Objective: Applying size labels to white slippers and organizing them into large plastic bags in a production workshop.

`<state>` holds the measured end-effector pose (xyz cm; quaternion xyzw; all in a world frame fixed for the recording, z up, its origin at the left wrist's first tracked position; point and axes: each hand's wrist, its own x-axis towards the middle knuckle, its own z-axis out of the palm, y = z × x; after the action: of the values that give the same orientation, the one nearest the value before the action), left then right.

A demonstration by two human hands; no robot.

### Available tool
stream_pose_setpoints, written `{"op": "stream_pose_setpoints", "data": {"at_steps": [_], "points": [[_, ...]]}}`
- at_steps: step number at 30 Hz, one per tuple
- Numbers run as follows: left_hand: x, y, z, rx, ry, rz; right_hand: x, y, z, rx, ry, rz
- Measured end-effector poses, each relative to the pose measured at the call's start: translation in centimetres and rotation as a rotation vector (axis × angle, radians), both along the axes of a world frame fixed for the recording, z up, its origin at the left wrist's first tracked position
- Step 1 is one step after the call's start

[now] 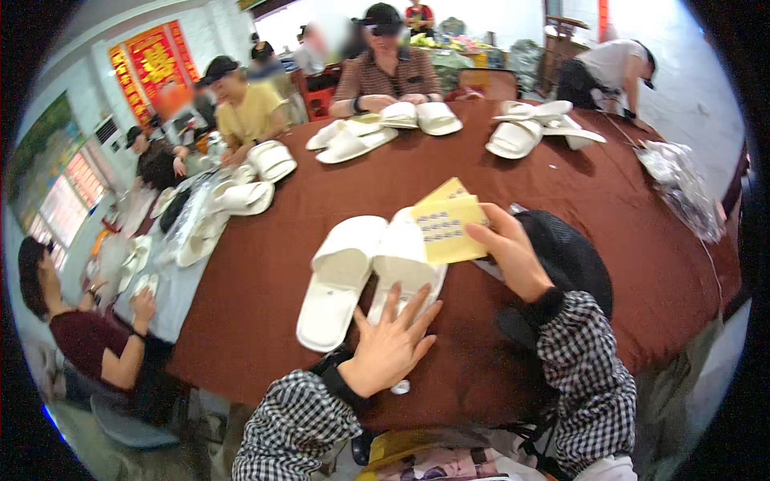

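Observation:
Two white slippers lie side by side in front of me on the brown tablecloth, toes pointing away. My left hand [391, 346], fingers spread, rests on the heel part of the right slipper [399, 260] and covers much of its insole. The left slipper [335, 284] lies untouched, with a small dark mark on its insole. In my right hand [513, 250], pinched between thumb and fingers, is a yellow sticker sheet [449, 228] with rows of small dark-printed labels. A second yellow piece shows behind it. The sheet hangs over the right slipper's strap.
A black mesh cap [568, 260] lies beside my right forearm. More white slippers [353, 144] sit at the far side, with another group [533, 128] at far right. Crumpled clear plastic [682, 188] lies at the right edge. Several people work around the tables.

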<state>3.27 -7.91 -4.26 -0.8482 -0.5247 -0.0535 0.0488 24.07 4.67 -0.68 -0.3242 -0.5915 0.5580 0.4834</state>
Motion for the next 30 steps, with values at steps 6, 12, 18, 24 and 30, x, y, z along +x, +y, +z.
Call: {"op": "stream_pose_setpoints", "data": {"at_steps": [6,12,18,24,30], "points": [[-6.1,0.6,-0.5,0.109,-0.010,0.087,-0.5,-0.7,0.5,0.050,-0.030,0.008],[-12.8,0.8,-0.9,0.247,0.003,0.221,-0.6,-0.6,0.0,0.001,-0.076,0.022],[-16.8,-0.1,-0.9,0.098,0.020,0.607,-0.8,-0.3,-0.7,0.004,-0.094,0.039],[-25.2,2.6,-0.4,0.036,-0.076,0.829,-0.8,-0.2,-1.3,-0.024,-0.057,0.014],[-38.1,6.3,-3.6,0.159,-0.068,0.876,-0.7,0.1,-1.8,-0.016,-0.094,0.020]]}}
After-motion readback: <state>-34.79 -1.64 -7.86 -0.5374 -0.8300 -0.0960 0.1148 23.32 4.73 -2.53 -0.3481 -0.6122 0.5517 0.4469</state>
